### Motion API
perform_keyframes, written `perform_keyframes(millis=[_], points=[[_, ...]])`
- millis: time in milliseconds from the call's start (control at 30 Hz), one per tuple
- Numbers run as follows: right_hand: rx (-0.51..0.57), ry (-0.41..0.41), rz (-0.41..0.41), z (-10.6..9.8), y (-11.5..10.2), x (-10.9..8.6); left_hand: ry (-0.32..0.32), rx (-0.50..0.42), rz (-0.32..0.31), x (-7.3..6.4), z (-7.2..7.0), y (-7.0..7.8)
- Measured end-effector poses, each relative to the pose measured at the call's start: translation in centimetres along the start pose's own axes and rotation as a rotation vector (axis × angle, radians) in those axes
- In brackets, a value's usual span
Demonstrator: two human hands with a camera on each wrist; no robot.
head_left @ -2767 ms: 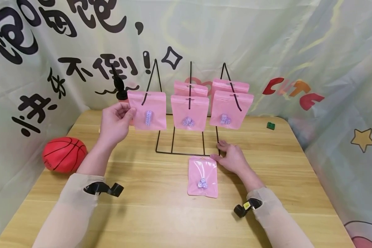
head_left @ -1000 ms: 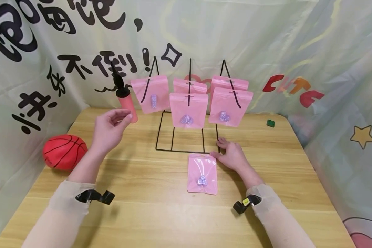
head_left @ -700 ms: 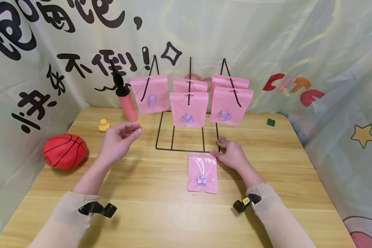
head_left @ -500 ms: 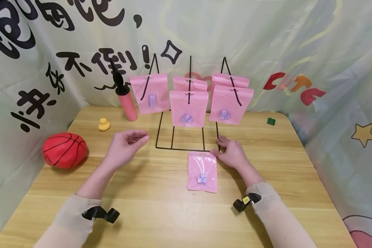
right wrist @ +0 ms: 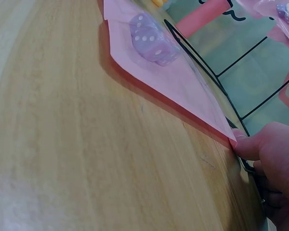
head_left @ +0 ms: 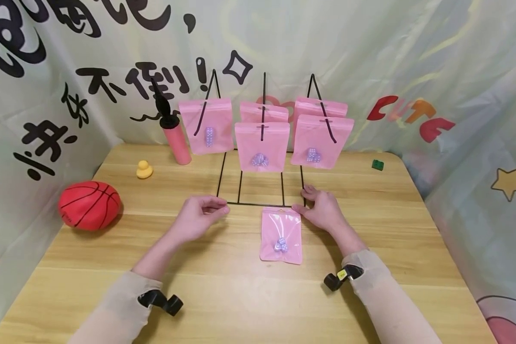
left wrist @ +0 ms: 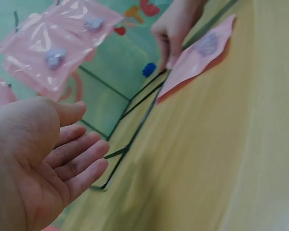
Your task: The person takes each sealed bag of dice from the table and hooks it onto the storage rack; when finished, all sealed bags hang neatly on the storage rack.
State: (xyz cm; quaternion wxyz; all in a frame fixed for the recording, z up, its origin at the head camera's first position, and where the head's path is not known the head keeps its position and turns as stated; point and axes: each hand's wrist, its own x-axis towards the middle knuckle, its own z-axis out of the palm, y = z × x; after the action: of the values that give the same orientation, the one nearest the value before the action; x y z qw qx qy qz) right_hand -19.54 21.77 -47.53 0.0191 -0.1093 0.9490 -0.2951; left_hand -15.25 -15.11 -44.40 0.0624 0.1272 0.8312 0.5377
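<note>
A black wire display rack [head_left: 258, 204] stands on the table, with pink zip bags of dice hanging from its three hooks. One bag [head_left: 206, 126] hangs on the left hook, two on the middle hook, front one [head_left: 262, 147], and two on the right, front one [head_left: 322, 142]. Another pink dice bag [head_left: 281, 224] lies flat before the rack. My right hand [head_left: 324, 210] grips the base's front right corner, thumb at the flat bag's top corner. My left hand [head_left: 199, 217] is by the base's front left corner, fingers loosely extended and holding nothing in the left wrist view.
A red toy basketball [head_left: 89, 205] sits at the table's left edge. Behind it are a yellow rubber duck [head_left: 144, 169] and a pink hand pump [head_left: 177, 143] with a black top. A small green block [head_left: 377, 165] lies at the back right. A printed curtain [head_left: 413, 57] surrounds the table.
The left hand let go of the left-hook bag, which now hangs farther back, then moved down and right to the rack's front left corner. The right hand stayed in place.
</note>
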Motion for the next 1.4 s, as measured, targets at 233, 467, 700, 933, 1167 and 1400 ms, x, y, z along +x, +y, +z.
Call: perform_keyframes(millis=[233, 467, 700, 933, 1167, 1400], points=[[-0.016, 0.003, -0.012, -0.2, 0.0, 0.1, -0.079, -0.009, -0.04, 0.6, 3.2, 0.5], [-0.006, 0.003, -0.003, -0.2, 0.0, 0.1, -0.11, 0.02, -0.057, 1.0, 5.5, 0.9], [-0.003, 0.002, 0.002, -0.4, 0.0, 0.0, -0.124, -0.027, -0.089, 1.5, 7.0, 0.7], [0.004, 0.0, -0.001, -0.2, 0.1, 0.0, -0.163, -0.17, -0.184, 2.0, 8.1, 0.9], [0.004, 0.0, -0.003, -0.1, 0.1, 0.0, -0.158, -0.241, -0.306, 2.4, 9.0, 1.3], [0.003, 0.003, -0.002, 0.0, 0.0, 0.1, -0.163, -0.265, -0.343, 2.9, 9.7, 1.6]])
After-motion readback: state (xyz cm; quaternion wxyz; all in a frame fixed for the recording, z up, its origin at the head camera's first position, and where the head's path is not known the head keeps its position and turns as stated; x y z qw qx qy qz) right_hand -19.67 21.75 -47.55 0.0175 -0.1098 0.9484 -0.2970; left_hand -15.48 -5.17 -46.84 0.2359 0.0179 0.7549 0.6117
